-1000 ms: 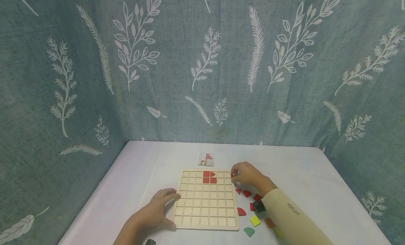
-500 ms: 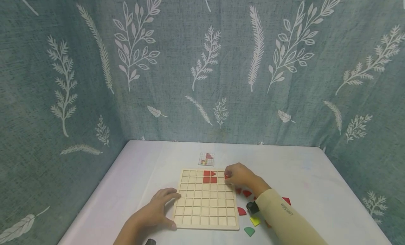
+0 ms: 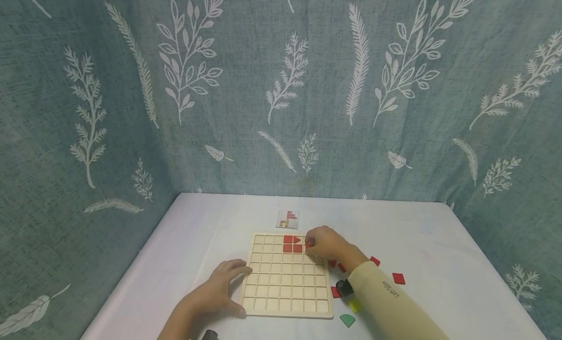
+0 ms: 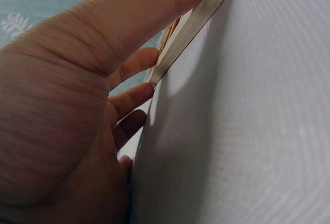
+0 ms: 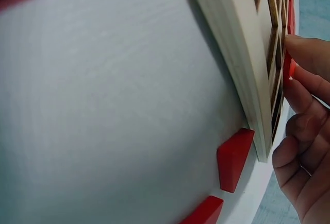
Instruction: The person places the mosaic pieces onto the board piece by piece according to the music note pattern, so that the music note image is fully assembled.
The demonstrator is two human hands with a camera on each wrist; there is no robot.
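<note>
A pale wooden grid board [image 3: 287, 286] lies flat on the table. Several red pieces [image 3: 292, 244] sit in its cells near the far edge, one of them a triangle. My left hand [image 3: 214, 289] rests against the board's left side, thumb by the near corner and fingertips touching the edge, as the left wrist view [image 4: 67, 95] also shows. Over the far right cells, my right hand [image 3: 330, 243] pinches a small red piece [image 5: 289, 68] between thumb and fingers, close to the grid. Its exact shape is mostly hidden by the fingers.
Behind the board lies a small printed pattern card [image 3: 288, 219]. Right of the board are loose red pieces [image 3: 398, 278], a yellow piece [image 3: 354, 306] and a green quarter-round piece [image 3: 347, 320]. The right sleeve [image 3: 391, 301] covers part of that area. A patterned curtain [image 3: 246, 110] stands behind.
My right hand has moved left with the red piece, from beside the board's right edge to over its far right cells. My left hand stays at the board's edge.
</note>
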